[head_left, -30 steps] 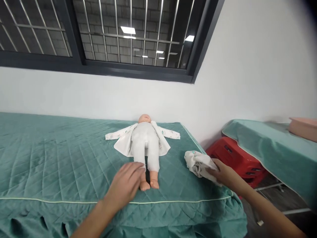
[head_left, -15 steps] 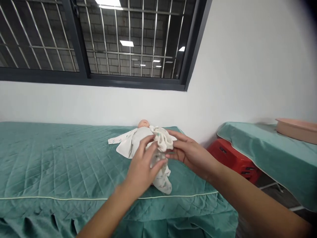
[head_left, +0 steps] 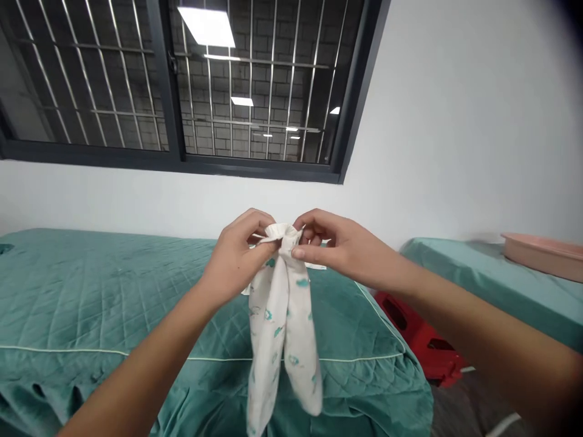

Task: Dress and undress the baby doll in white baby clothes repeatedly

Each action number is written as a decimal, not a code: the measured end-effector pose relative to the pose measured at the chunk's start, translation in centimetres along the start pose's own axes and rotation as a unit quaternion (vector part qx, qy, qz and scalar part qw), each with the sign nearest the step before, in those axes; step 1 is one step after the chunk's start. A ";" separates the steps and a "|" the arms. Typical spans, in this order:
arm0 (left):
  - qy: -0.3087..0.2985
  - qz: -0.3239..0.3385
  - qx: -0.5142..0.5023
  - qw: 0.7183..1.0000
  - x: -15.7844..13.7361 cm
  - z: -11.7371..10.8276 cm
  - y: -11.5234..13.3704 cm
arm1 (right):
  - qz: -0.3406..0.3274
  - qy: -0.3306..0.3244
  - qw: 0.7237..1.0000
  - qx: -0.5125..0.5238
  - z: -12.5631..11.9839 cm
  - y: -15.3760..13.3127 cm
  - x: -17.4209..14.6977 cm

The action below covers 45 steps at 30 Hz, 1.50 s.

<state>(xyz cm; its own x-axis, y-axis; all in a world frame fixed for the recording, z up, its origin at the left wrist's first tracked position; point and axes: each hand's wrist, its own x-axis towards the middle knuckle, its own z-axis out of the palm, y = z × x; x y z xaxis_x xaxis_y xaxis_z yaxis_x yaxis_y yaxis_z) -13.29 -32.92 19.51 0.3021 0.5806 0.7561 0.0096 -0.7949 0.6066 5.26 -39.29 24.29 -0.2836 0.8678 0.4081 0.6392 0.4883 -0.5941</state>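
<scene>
Already, the left hand and right hand pinch printed trousers by the bunched waistband between their fingers, legs hanging unfilled.

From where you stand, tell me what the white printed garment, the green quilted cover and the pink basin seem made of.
White printed garment: matte, soft fabric, perhaps cotton; it hangs limp and gathers at the top.
Green quilted cover: plush textile, velvet-like, with soft sheen and stitched lines; fibre unclear.
Pink basin: probably moulded plastic, smooth and dull, with an even rim.
</scene>
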 end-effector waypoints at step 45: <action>-0.120 -0.275 -0.286 0.910 -0.5 -1.3 -9.0 | 0.071 0.032 0.963 0.259 5.3 9.2 3.3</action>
<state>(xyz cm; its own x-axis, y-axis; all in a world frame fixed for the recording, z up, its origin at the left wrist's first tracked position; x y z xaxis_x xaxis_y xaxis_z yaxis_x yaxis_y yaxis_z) -14.80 -25.85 14.01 0.6009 0.7536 0.2662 -0.2546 -0.1352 0.9575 6.38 -31.49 16.46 -0.1646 0.9299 0.3290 0.2216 0.3599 -0.9063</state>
